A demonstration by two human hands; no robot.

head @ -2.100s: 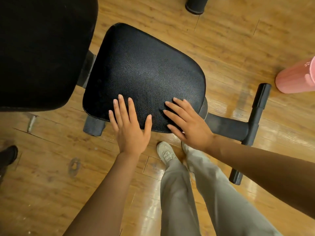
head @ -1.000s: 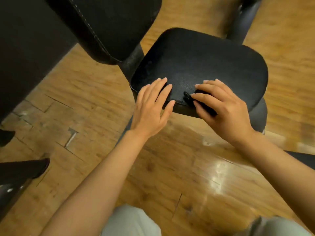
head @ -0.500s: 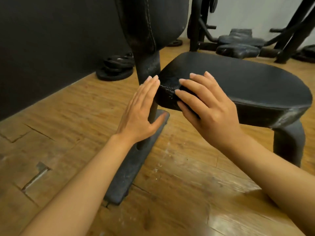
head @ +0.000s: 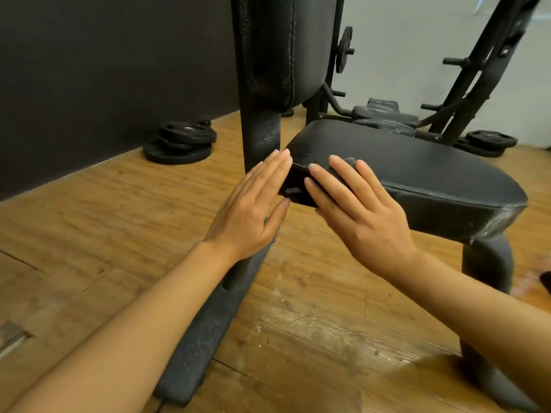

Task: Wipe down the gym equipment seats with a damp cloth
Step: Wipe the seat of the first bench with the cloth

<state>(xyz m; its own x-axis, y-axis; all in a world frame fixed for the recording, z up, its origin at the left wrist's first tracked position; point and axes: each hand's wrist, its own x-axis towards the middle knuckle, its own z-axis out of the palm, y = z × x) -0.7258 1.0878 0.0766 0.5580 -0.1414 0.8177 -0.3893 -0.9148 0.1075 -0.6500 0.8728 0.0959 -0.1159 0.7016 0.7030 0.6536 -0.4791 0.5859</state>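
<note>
Dropped from looking down on the seat (head: 402,162) to level with its corner; left hand (head: 247,210) now off the top, flat beside the edge; right hand (head: 357,210) pressing a dark cloth (head: 295,186) there.

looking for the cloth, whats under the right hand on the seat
Dark cloth bits peek out beyond the fingers of the right hand, which presses flat on the black padded leather seat's corner. The rest of the cloth is covered.

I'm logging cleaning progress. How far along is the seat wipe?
Done: can't tell; the seat shows no visible wet streaks. In hand: the right hand presses a dark cloth on the seat's near corner, with the left hand flat beside it. Left: probably the seat top and the backrest pad.
</note>
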